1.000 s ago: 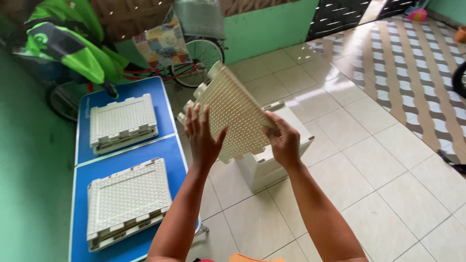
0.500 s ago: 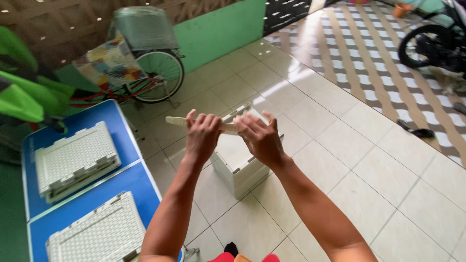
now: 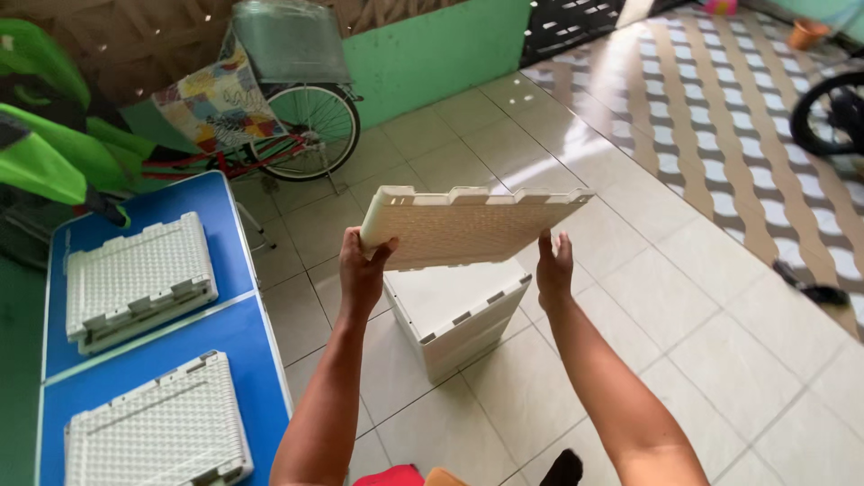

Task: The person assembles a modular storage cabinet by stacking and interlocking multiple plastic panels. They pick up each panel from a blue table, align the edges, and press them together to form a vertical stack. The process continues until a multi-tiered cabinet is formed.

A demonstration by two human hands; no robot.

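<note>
I hold a cream plastic lattice panel (image 3: 468, 225) nearly flat in the air, its underside facing me. My left hand (image 3: 362, 270) grips its left edge. My right hand (image 3: 553, 268) supports its right edge from below. Directly under the panel a stack of similar cream panels (image 3: 459, 310) sits on the tiled floor.
A blue folding table (image 3: 243, 333) at left carries two stacks of the same panels (image 3: 135, 279) (image 3: 157, 436). Behind stand a bicycle (image 3: 297, 126), a green motorbike (image 3: 45, 153) and a green wall (image 3: 432, 49). A black wheel (image 3: 832, 112) is at far right, a dark sandal (image 3: 810, 288) on the tiles.
The panel went from tilted upright, to edge-on, to flat and raised above the floor stack. My hands moved apart to its two ends and the view shifted.
</note>
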